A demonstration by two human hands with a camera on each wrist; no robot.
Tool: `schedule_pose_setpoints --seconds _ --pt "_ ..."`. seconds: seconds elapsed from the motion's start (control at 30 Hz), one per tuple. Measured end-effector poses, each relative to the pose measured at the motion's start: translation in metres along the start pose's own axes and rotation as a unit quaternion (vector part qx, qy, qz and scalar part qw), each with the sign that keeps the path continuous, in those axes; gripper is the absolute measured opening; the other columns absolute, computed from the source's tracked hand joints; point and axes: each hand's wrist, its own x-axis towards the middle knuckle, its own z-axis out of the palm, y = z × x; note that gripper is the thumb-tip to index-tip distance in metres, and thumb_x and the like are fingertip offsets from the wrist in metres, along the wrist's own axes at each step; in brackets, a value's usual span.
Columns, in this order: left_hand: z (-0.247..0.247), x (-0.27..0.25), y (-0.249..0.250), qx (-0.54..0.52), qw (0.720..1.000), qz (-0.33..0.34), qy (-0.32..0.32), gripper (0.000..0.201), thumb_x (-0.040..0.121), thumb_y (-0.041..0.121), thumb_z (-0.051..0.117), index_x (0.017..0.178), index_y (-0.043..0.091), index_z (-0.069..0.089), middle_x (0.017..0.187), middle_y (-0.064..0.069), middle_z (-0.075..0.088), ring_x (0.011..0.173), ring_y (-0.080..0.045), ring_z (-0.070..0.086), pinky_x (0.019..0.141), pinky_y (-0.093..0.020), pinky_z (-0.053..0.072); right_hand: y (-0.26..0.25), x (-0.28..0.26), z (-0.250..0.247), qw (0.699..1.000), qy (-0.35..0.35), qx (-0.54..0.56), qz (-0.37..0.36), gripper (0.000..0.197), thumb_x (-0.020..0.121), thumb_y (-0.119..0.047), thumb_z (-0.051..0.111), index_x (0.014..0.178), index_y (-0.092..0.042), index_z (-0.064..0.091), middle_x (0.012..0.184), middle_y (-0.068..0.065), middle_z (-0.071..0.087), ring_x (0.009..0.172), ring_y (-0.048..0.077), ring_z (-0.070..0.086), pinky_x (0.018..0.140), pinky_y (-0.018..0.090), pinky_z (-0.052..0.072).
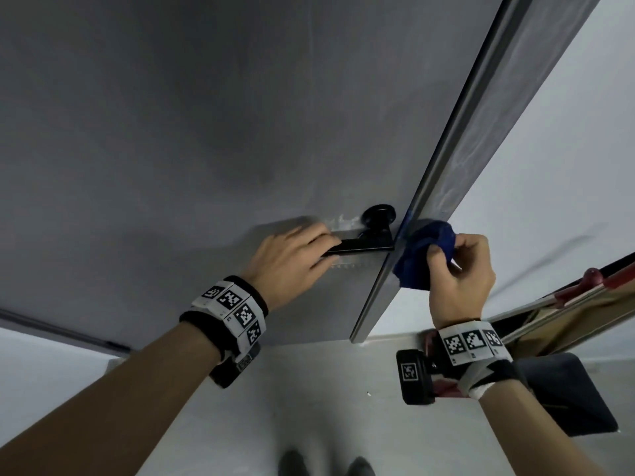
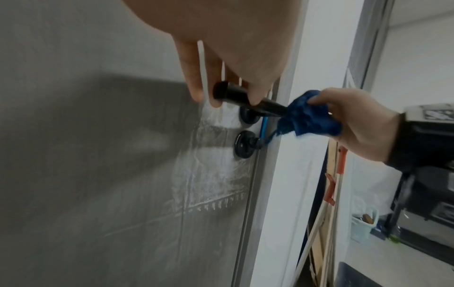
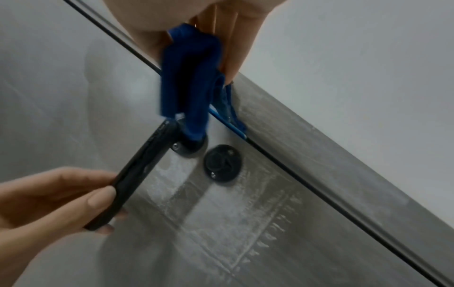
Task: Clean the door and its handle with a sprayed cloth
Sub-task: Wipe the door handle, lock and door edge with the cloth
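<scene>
Left fingers: curled round the free end of the handle — thumb on its front face.
Left hand: against the grey door, on the hinge side of the handle.
Right fingers: pinching a bunched blue cloth.
Right hand: just past the door's edge from the handle.
Cloth: touching the handle's pivot end, above the round black lock plate.
Door: whitish smears below the handle — closest to the lock plate.
</scene>
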Motion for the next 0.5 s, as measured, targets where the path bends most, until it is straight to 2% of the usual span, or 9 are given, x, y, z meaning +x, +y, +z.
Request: schedule_pose_setpoints --seconds 0.13,0.23,0.3,0.33,0.43,0.5 --pt "0.019 0.007 0.006 -0.022 0.992 -0.002 0.123 0.025 0.093 0.025 0.061 0.074 0.01 0.058 0.075 -0.001 0.053 0.059 -0.015 0.046 0.043 -0.027 0.031 0.031 -0.01 0.0 0.999 -0.05 -0.004 -0.014 0.033 0.09 -0.002 0.066 0.09 -0.034 0.056 0.085 -0.022 0.064 0.079 -0.001 0.06 0.074 0.018 0.05" --pt "0.029 0.014 0.003 -0.043 0.981 0.03 0.184 0.028 0.09 0.012 0.06 0.064 0.009 0.05 0.067 -0.001 0.046 0.055 -0.015 0.037 0.044 -0.03 0.028 0.045 -0.009 0.018 0.995 -0.062 -0.023 -0.069 0.034 0.089 0.0 0.068 0.095 -0.033 0.058 0.09 -0.029 0.064 0.083 -0.004 0.061 0.077 0.014 0.048" --pt "0.034 0.016 -0.001 -0.057 0.975 0.049 0.209 0.029 0.087 0.008 0.061 0.062 0.009 0.048 0.063 0.0 0.042 0.053 -0.015 0.034 0.044 -0.03 0.028 0.055 -0.007 0.032 0.993 -0.051 -0.019 -0.107 0.027 0.089 -0.001 0.069 0.101 -0.024 0.062 0.094 -0.03 0.064 0.086 -0.004 0.062 0.08 0.019 0.052" --pt "0.036 0.017 -0.002 -0.066 0.973 0.06 0.215 0.029 0.086 0.006 0.062 0.061 0.009 0.046 0.063 0.002 0.038 0.052 -0.014 0.032 0.044 -0.03 0.027 0.06 -0.006 0.038 0.991 -0.043 -0.013 -0.126 0.025 0.088 -0.001 0.068 0.105 -0.02 0.063 0.096 -0.026 0.065 0.088 -0.001 0.064 0.082 0.024 0.053" --pt "0.044 0.023 -0.006 -0.083 0.961 0.118 0.235 0.031 0.083 0.002 0.059 0.059 0.01 0.041 0.064 0.005 0.031 0.049 -0.016 0.027 0.042 -0.032 0.024 0.074 0.0 0.053 0.978 -0.018 0.003 -0.21 0.023 0.088 0.001 0.064 0.109 -0.009 0.065 0.102 0.001 0.067 0.092 0.022 0.066 0.083 0.04 0.054" --pt "0.047 0.026 -0.009 -0.09 0.953 0.148 0.249 0.032 0.082 0.002 0.057 0.058 0.011 0.039 0.06 0.003 0.032 0.047 -0.019 0.027 0.042 -0.034 0.023 0.079 0.002 0.06 0.962 -0.003 0.016 -0.272 0.02 0.088 0.004 0.062 0.107 0.0 0.064 0.104 0.009 0.063 0.094 0.026 0.062 0.085 0.042 0.051"
